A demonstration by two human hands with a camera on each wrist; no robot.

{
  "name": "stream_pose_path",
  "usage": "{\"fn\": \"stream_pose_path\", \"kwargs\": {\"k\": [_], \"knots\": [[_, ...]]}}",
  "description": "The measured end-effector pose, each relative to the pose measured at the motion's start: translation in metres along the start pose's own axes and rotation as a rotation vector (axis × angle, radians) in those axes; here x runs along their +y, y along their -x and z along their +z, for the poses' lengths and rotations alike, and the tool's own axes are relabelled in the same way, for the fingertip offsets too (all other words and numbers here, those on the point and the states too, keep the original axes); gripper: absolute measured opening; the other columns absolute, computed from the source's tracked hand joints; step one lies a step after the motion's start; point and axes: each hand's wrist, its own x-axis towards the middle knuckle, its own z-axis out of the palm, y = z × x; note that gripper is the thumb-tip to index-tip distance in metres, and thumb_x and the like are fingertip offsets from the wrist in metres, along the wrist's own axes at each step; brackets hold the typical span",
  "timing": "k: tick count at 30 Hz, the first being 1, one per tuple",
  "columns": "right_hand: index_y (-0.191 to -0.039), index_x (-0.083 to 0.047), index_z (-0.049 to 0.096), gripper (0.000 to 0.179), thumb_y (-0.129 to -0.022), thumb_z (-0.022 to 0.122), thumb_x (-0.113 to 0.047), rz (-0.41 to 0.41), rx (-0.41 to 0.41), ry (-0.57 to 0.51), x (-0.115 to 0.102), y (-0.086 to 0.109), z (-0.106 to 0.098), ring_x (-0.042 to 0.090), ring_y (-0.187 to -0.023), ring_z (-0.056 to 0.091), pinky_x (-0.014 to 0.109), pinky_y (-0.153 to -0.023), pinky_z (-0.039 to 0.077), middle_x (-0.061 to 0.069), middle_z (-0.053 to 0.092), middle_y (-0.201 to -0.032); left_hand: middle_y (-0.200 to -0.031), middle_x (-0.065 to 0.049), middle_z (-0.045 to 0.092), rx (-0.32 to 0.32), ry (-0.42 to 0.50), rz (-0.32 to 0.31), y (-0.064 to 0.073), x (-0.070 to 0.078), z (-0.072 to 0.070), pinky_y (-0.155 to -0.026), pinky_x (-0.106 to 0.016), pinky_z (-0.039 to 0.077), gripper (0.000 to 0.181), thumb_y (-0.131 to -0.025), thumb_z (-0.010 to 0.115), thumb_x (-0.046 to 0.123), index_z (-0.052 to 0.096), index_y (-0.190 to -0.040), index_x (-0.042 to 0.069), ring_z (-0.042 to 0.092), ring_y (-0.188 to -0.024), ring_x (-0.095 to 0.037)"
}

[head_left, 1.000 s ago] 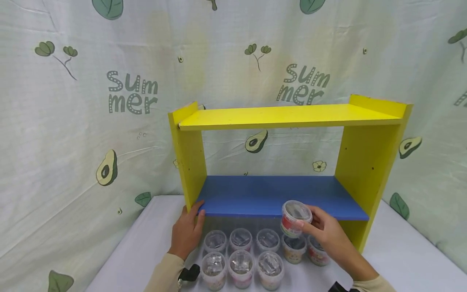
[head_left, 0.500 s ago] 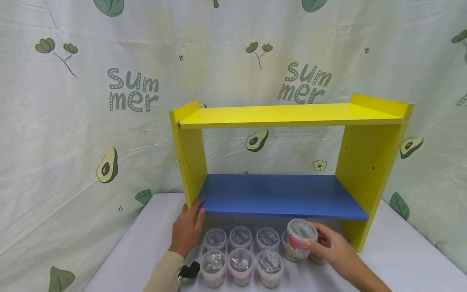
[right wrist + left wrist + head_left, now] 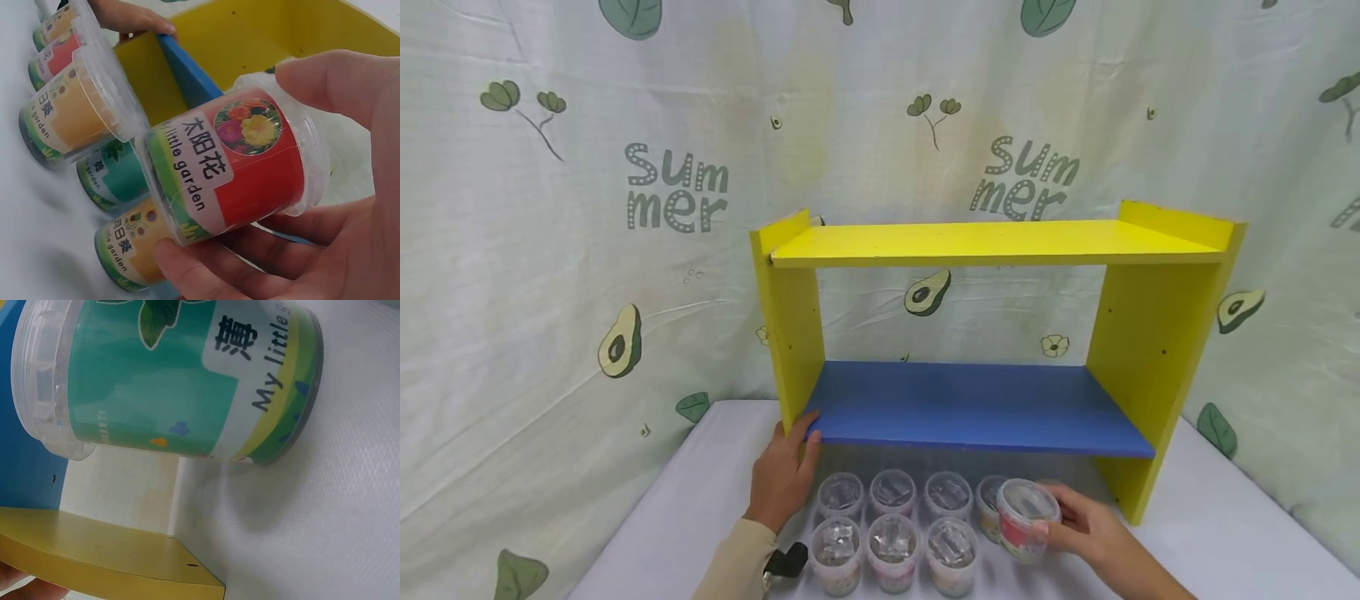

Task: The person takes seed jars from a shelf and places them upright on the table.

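My right hand (image 3: 1097, 533) holds a lidded plastic plant-kit cup (image 3: 1028, 521) at the right end of the front row. In the right wrist view this cup (image 3: 256, 162) has a red label with flowers and "little garden", with the thumb at its lid and fingers curled beneath. My left hand (image 3: 781, 479) grips the lower left front corner of the yellow and blue shelf unit (image 3: 985, 406). The left wrist view catches its fingers (image 3: 37, 590) at the yellow side panel, and close by stands a green-labelled cup (image 3: 150, 387).
Several lidded cups stand in two rows on the white table (image 3: 670, 517), partly beneath the blue shelf; one is a front-row cup (image 3: 952, 554). Orange-labelled cups (image 3: 128, 244) show beside the held one. A printed cloth (image 3: 550, 292) hangs behind the shelf unit.
My right hand has lowered the cup from in front of the blue shelf's edge, moving slightly right, to the front row's right end. My left hand has stayed on the shelf unit.
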Motion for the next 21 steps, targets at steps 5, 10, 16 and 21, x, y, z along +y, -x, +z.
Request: {"fn": "stream_pose_path", "kwargs": {"k": [5,10,16,21], "knots": [[-0.136,0.009,0.031,0.049,-0.097,0.045,-0.017,-0.035,-0.116,-0.055,0.008,0.001,-0.005,0.021,-0.102,0.057,0.029,-0.081,0.048,0.017,0.052,-0.122,-0.102,-0.012,0.055,-0.007,-0.005,0.003,0.001,-0.002,0.000,-0.056,-0.042,0.047,0.036,-0.094,0.049,0.037,0.054,-0.128,0.026,0.057,-0.071,-0.022],[-0.135,0.011,0.030,0.047,-0.097,0.043,-0.012,-0.053,-0.241,-0.177,0.015,0.001,-0.009,0.021,-0.105,0.055,0.028,-0.085,0.046,0.016,0.052,-0.122,-0.102,-0.013,0.055,-0.003,0.007,0.004,0.001,0.000,0.000,-0.057,-0.042,0.047,0.037,-0.094,0.049,0.037,0.053,-0.129,0.027,0.056,-0.071,-0.022],[-0.133,0.009,0.033,0.049,-0.095,0.048,-0.018,0.046,-0.242,-0.216,0.023,-0.001,-0.007,0.025,-0.105,0.054,0.031,-0.084,0.047,0.013,0.054,-0.120,-0.103,-0.014,0.055,0.003,0.011,0.002,0.002,-0.001,-0.001,-0.055,-0.045,0.047,0.036,-0.095,0.049,0.036,0.053,-0.130,0.028,0.058,-0.071,-0.024],[-0.132,0.010,0.033,0.051,-0.094,0.050,-0.019,0.058,-0.251,-0.206,0.028,-0.004,-0.003,0.028,-0.105,0.054,0.034,-0.084,0.046,0.014,0.055,-0.118,-0.104,-0.014,0.055,0.001,0.012,-0.003,0.002,-0.001,0.001,-0.057,-0.044,0.047,0.036,-0.094,0.050,0.036,0.053,-0.129,0.028,0.057,-0.072,-0.024]]}}
